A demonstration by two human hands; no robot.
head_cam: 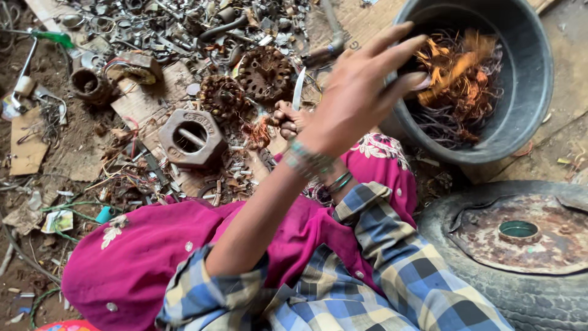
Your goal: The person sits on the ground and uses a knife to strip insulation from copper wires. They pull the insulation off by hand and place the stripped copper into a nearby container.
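The person sits on the floor among scrap. The left hand (358, 92) reaches across to the right and hangs over the near-left rim of the dark round tub (533, 79). Its grip is released, with the fingers spread wide and nothing between them. Right past the fingertips is a tangle of copper wire (456, 73) inside the tub, bright orange on top of darker strands. The top bit is blurred, so it can't be told whether it's lying there or dropping.

The right hand (288, 119) sits lower and to the left, just beyond the magenta-covered knee. It's clenched around the handle of a knife (298, 86) with the blade pointing to the far side. A small orange tuft of wire (260, 132) lies just left of that fist. Two rusty motor cores (264, 73) sit a bit farther out, and a heavy hexagonal metal block (191, 138) is to the left of them. Near right is an old tyre (484, 282) with a rusted wheel in it.

As for doing this bit well, it looks best to let go only once the hand is properly over the tub's middle, not the rim, so loose strands don't hang over the edge or fall into the scrap pile. The arms are crossed here, so the knife tip should stay pointed away from the reaching forearm and the blade hand kept steady. Springy wire snags on bangles, so fully opened fingers seem the right call.
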